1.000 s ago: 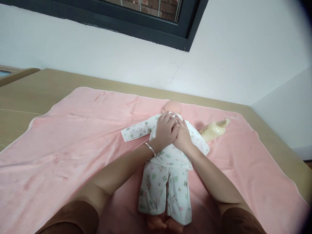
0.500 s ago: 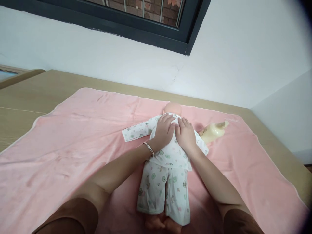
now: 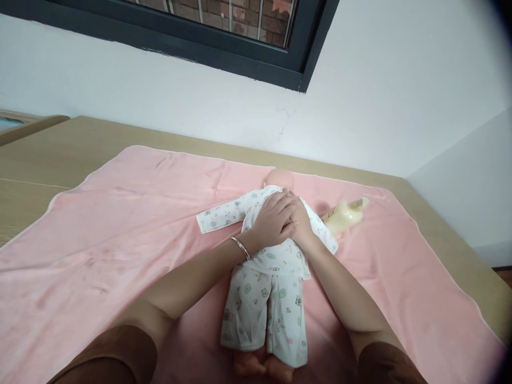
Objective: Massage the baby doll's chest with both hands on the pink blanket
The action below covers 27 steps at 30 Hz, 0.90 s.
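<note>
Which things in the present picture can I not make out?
In the head view:
Shirt: middle hidden under left hand and right hand.
Right hand: partly covered by left hand.
Bottle: marks too small to read.
Window: top cut off by upper edge.

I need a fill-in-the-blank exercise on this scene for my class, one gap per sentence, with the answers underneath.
1. The left hand and right hand overlap on the doll, whose feet are ____.
2. The doll lies on a blanket coloured ____.
3. The bracelet circles the person's ____ wrist.
4. Of the two hands, the bottle lies nearer the ____ one.

Missing words: bare; pink; left; right.
</note>
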Motion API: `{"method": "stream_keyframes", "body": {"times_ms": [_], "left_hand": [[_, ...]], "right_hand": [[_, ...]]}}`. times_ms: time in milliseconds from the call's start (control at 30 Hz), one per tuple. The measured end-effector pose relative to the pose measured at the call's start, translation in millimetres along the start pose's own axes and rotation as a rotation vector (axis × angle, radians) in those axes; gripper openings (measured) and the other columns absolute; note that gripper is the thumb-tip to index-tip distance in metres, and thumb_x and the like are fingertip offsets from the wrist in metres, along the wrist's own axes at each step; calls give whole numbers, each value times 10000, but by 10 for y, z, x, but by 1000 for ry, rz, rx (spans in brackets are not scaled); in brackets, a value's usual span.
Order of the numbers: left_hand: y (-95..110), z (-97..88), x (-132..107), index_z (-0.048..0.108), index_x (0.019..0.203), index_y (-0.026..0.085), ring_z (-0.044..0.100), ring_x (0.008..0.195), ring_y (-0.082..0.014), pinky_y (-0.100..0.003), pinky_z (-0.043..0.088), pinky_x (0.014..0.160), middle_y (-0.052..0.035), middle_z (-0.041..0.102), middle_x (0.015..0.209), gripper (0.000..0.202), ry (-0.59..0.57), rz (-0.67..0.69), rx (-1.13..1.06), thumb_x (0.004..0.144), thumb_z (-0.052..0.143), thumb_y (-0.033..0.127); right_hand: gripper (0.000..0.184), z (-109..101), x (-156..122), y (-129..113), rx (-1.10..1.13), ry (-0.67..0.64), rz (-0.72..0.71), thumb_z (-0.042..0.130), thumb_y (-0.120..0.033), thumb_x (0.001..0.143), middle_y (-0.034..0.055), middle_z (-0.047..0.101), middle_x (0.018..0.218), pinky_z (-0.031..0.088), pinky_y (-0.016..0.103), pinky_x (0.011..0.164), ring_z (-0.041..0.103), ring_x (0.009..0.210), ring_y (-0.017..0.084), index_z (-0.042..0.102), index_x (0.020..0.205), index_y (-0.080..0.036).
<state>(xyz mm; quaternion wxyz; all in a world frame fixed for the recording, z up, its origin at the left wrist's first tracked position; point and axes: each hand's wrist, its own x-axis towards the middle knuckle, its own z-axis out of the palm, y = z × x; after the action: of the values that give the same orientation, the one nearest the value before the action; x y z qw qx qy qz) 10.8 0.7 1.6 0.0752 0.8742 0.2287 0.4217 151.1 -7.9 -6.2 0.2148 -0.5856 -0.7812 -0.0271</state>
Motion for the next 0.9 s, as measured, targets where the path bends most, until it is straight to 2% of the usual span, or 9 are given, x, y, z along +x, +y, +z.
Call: {"method": "stream_keyframes", "body": {"times_ms": [133, 300, 400, 500, 667, 800, 900], "left_hand": [[-22, 11, -6, 564, 1367, 174, 423, 1426, -338, -578, 358, 1180, -145, 578, 1437, 452, 54, -75, 10, 946, 497, 325], [-35, 29, -2, 568, 1353, 163, 440, 1409, -317, -550, 373, 1183, -135, 603, 1403, 408, 70, -65, 27, 995, 436, 310], [-60, 52, -7, 571, 1326, 144, 444, 1396, -306, -535, 372, 1194, -136, 609, 1382, 385, 107, -148, 52, 1004, 400, 270], [-97, 78, -19, 585, 1271, 135, 456, 1374, -287, -516, 370, 1203, -132, 618, 1349, 355, 171, -255, 77, 1005, 360, 207], [-121, 91, -37, 596, 1198, 140, 501, 1305, -267, -500, 421, 1152, -148, 611, 1315, 334, 249, -409, 117, 1014, 319, 176], [-120, 84, -47, 592, 1191, 153, 522, 1273, -256, -483, 426, 1139, -143, 608, 1307, 322, 250, -432, 130, 1003, 331, 157], [-128, 84, -49, 592, 1194, 167, 547, 1218, -244, -466, 443, 1113, -127, 627, 1255, 328, 257, -474, 109, 998, 328, 145]], "right_hand": [[515, -48, -31, -33, 25, 1, 122, 436, -282, 981, 163, 481, 1555, 296, 562, 1205, 392, 1466, 341, 491, 1475, -149], [524, -95, -67, -120, -4, -41, 188, 404, -227, 983, 177, 433, 1587, 258, 534, 1233, 337, 1509, 320, 481, 1486, -101], [530, -126, -85, -190, -16, -40, 208, 308, -218, 1015, 198, 395, 1605, 265, 549, 1226, 324, 1517, 326, 447, 1508, -82], [543, -160, -113, -285, -39, -32, 216, 253, -271, 1046, 231, 390, 1598, 275, 575, 1215, 323, 1514, 355, 446, 1508, -63], [528, -152, -156, -347, -30, 0, 173, 324, -245, 1024, 257, 406, 1579, 282, 573, 1218, 327, 1508, 381, 493, 1476, -31], [460, -109, -150, -240, 61, 88, 53, 368, -227, 1000, 158, 519, 1528, 278, 534, 1241, 369, 1499, 317, 643, 1352, -118], [444, -111, -118, -134, 108, 73, -63, 402, -243, 989, 123, 514, 1539, 253, 525, 1255, 356, 1510, 292, 654, 1344, -155]]}}
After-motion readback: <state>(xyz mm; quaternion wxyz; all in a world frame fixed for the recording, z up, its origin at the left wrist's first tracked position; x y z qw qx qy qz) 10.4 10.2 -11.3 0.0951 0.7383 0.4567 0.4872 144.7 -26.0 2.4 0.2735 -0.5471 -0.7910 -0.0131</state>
